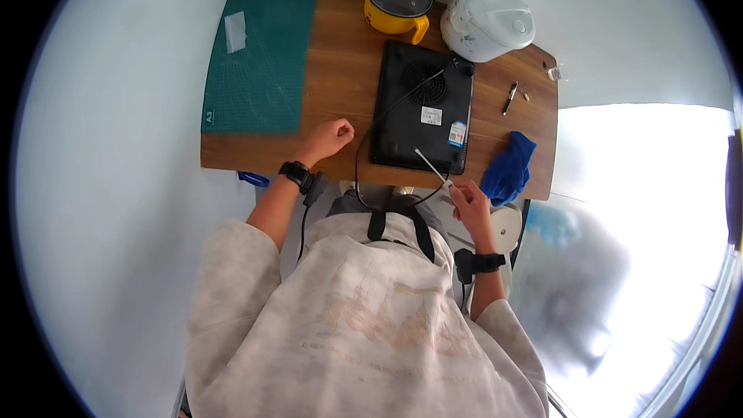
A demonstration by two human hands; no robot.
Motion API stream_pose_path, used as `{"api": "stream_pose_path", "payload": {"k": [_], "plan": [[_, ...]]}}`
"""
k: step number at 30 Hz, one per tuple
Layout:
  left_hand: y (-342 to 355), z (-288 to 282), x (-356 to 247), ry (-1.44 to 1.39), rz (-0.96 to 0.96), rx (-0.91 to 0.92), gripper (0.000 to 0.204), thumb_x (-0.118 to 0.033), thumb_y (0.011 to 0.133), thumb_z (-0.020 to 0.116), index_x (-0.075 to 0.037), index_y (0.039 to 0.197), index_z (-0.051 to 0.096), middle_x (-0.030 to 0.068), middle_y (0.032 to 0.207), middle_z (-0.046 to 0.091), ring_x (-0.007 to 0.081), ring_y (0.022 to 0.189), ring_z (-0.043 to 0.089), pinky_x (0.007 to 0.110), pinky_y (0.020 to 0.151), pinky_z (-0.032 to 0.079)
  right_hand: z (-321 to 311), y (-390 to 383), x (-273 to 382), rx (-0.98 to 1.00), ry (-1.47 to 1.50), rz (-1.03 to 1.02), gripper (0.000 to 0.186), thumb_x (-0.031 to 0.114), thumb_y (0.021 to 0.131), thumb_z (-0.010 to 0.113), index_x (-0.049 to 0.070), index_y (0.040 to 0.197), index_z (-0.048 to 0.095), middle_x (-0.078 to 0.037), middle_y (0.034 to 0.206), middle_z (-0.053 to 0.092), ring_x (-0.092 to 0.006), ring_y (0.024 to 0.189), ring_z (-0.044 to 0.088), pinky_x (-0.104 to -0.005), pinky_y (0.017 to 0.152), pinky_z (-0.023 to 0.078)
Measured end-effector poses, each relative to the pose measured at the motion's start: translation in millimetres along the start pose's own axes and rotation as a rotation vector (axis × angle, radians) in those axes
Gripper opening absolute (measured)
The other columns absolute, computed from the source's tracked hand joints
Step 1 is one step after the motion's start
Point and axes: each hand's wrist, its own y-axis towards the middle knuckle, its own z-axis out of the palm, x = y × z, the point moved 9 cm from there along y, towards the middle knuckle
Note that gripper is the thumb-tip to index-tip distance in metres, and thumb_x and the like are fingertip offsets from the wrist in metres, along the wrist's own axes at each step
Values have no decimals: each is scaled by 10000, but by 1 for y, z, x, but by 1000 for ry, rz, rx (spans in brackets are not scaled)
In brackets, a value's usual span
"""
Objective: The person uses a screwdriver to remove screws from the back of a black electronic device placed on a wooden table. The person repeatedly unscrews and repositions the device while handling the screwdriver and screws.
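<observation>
With its loop hung past the brown wooden table's front edge, the black power cord could be snagged, and the flat black vented appliance, upper centre, dragged. Right of centre, a slim pale-shafted screwdriver is pinched, angled up-left, by the right hand (tip contact cannot be told). The left hand, left of centre, is curled inward, nothing visibly gripped.

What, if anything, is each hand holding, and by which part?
The right hand holds a screwdriver by its handle; the left hand, loosely curled, shows nothing in it.
</observation>
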Motion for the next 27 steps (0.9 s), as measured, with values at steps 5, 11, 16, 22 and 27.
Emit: {"api": "stream_pose_path", "payload": {"k": [5,11,16,22,27], "plan": [[-5,49,-6,-17,15,64,194,-190,908,645,-32,1019,661,120,897,720,251,830,693,367,743,536,28,-2,39,41,-378,-305,285,278,873,718,67,1057,665,-142,859,718,-327,769,686,-403,715,526],[4,66,20,51,-23,4,264,-187,884,640,-17,1081,683,179,999,722,340,930,692,432,818,541,34,14,34,-25,-433,-393,284,291,903,671,71,1082,670,-150,897,729,-348,788,689,-419,715,522],[5,70,10,80,-82,69,319,-217,882,640,-12,1120,690,210,1061,709,378,972,676,455,858,534,7,19,4,-13,-304,-197,292,297,924,647,74,1110,676,-126,828,713,-259,687,686,-367,677,512],[26,75,15,48,-31,38,306,-243,923,626,-5,1109,677,165,912,726,291,801,695,410,756,546,-4,43,-66,32,149,-160,320,312,997,591,13,1099,636,-76,835,690,-158,716,676,-317,662,501],[53,47,2,190,-10,-109,368,-321,956,630,-11,1154,632,165,951,728,285,880,709,411,768,548,-13,46,-100,7,511,-41,290,287,998,605,23,1113,570,4,816,599,-103,731,597,-264,649,464]]}}
